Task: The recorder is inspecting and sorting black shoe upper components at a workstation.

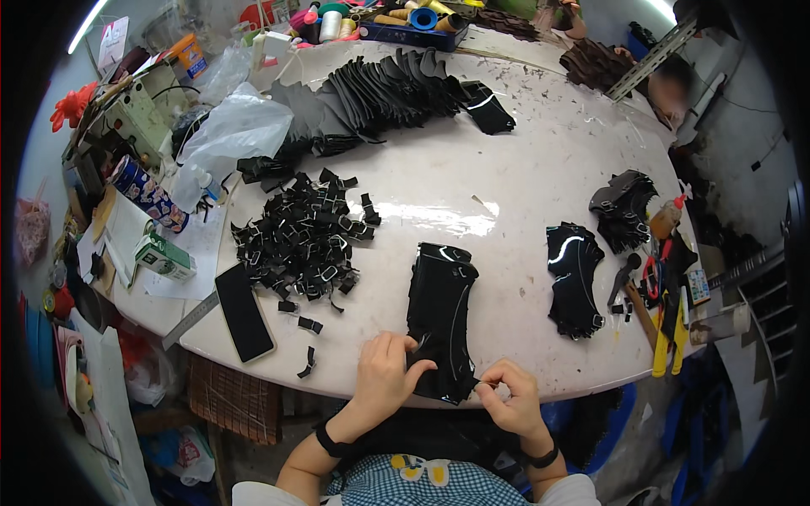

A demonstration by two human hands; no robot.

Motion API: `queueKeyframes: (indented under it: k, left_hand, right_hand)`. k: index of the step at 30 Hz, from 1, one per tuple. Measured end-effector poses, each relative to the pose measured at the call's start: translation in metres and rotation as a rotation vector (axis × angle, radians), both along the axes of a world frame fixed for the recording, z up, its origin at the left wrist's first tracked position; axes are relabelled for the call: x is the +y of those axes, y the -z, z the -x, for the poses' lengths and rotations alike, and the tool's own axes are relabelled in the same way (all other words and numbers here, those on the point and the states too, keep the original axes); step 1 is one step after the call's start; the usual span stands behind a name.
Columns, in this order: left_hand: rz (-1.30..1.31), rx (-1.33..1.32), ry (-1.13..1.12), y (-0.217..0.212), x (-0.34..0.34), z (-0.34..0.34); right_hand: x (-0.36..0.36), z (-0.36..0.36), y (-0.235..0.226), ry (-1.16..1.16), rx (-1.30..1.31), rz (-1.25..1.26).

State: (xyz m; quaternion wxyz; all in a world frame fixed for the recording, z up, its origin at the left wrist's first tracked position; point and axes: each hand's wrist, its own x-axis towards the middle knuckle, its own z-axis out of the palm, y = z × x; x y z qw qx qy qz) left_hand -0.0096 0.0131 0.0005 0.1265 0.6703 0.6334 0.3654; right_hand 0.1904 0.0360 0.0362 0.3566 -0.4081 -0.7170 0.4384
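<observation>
In front of me, near the table's edge, lies a stack of black cut pieces (pixel 440 308), shiny at the edges and curved at the near end. My left hand (pixel 386 371) rests at the stack's lower left side, thumb stretched out over it and apart from the fingers. At the lower right corner of the stack, my right hand (pixel 510 395) is closed in a pinch. What its fingertips grip is too small and hidden to make out. Left of the stack is a heap of small black straps with metal buckles (pixel 295 236); a single buckle strap (pixel 307 362) lies nearer me.
A phone (pixel 245 312) and a metal ruler (pixel 190 320) lie at the left. Black buckled pieces (pixel 575 282) sit at the right, beside a hammer (pixel 641 312) and yellow-handled tool (pixel 671 341). A long row of black pieces (pixel 380 93) and a plastic bag (pixel 232 135) lie farther back.
</observation>
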Motion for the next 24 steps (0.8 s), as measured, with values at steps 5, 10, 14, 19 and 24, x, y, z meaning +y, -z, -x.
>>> queueKeyframes:
  k: [5,10,14,19,24]
  left_hand:
    - [-0.05,-0.04,0.023,-0.004,-0.003,-0.009]
    - [0.164,-0.236,-0.022,-0.008,-0.006,-0.004]
    - [0.538,-1.12,0.013,-0.004,-0.003,0.002]
    - [0.388,-1.464,0.051,0.004,0.001,0.003]
    - [0.244,-1.475,0.016,0.003,-0.006,-0.007]
  right_hand:
    - [-0.001,-0.001,-0.002,-0.025,0.011,0.004]
    - [-0.003,-0.001,-0.003,-0.075,0.021,0.02]
    - [-0.005,0.0,-0.004,-0.094,0.035,0.026]
    - [-0.006,0.003,-0.003,-0.13,0.091,0.052]
    - [-0.012,0.008,-0.002,-0.154,0.105,0.143]
